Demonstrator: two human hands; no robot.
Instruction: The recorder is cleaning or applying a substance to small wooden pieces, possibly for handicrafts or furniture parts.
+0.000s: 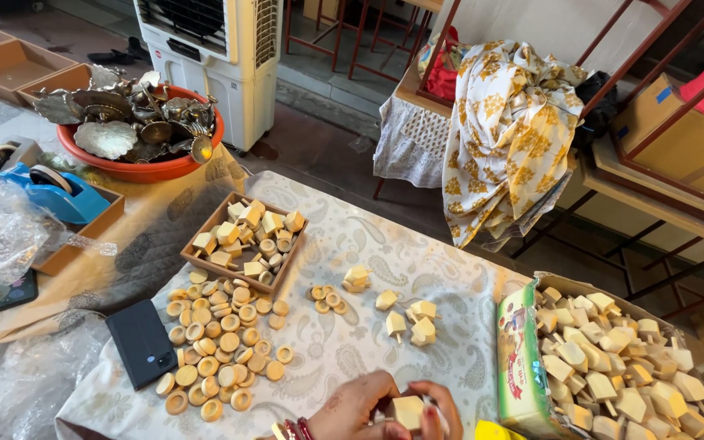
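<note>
While both hands met at the near edge of the surface (352, 244), the step in hand looked like fitting or checking one small wooden block (408, 411). The left hand (352, 407) curled its fingers around that block, and the right hand (443, 411) pinched its right side, so the piece sat between them. Whether a peg was seated I could not tell. The next move likely called for a steady, aligned grip. Wooden rings (217, 346) lay to the left, a cardboard box (519, 367) of blocks to the right.
</note>
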